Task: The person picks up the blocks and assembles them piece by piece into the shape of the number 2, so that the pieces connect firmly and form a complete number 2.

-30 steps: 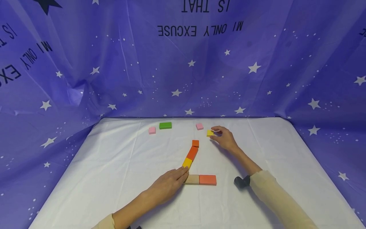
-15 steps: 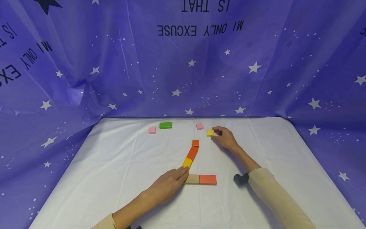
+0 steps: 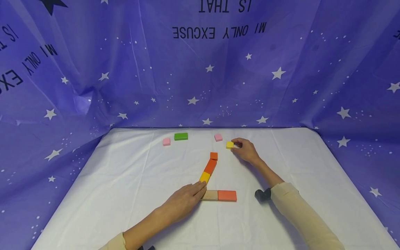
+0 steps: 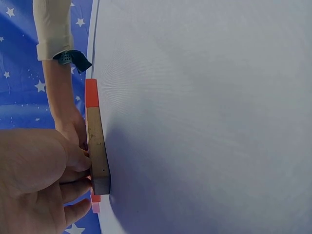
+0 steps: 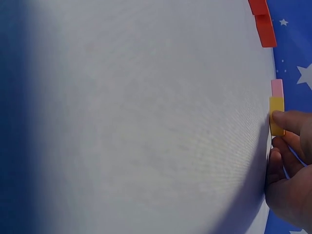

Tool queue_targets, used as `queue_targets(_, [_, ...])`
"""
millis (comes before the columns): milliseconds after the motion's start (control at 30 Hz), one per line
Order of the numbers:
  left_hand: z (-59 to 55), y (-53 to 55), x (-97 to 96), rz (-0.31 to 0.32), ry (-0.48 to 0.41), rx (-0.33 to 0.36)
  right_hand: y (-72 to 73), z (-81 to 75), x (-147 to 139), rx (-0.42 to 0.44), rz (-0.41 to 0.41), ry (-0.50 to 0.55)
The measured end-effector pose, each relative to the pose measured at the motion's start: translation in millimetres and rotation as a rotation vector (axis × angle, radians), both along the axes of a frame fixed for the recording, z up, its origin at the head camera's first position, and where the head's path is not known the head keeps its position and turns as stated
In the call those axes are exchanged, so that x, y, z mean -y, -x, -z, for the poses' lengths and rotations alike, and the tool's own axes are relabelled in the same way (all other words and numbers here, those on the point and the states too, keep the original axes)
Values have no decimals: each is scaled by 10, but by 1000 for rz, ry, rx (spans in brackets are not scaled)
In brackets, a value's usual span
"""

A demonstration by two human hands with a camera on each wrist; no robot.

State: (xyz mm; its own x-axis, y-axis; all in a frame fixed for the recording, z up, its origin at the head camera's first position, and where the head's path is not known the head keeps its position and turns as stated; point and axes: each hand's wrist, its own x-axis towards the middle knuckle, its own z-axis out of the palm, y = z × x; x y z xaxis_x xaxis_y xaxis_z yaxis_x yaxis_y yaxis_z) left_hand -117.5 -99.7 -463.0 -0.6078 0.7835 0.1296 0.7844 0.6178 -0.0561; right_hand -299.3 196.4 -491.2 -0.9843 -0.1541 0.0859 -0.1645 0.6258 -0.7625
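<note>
At mid-frame, laid so far, we judge: amber block (image 3: 204, 177), red-orange block (image 3: 210, 167) and orange block (image 3: 214, 156), slanting; wooden block (image 3: 211, 195) and red block (image 3: 227, 196) below, end to end. Left hand (image 3: 184, 200): fingers extended over amber's lower end; we see nothing grasped. Right hand (image 3: 247, 151), upper right of centre: grip pinching small yellow block (image 3: 229, 145). Seemingly left, near tabletop's (image 3: 93, 208) far edge: green block (image 3: 181, 136), two pink blocks (image 3: 166, 142). Open room: lower left, far right.
</note>
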Motion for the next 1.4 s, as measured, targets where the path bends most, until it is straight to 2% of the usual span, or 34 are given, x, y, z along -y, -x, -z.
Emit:
queue_targets(267, [11,4,4,-3,0,2,-11,-16,25,-13,-6,1])
queue_targets(767, [16,-2,9,2,-19,3,-37,-60,152,-49,-86,12])
queue_targets(1000, [18,4,15,7,-28,1,-13,-119,254,-47,-105,-10])
queue_targets(1400, [32,10,23,-3,-17,7,45,-135,447,-32,-173,32])
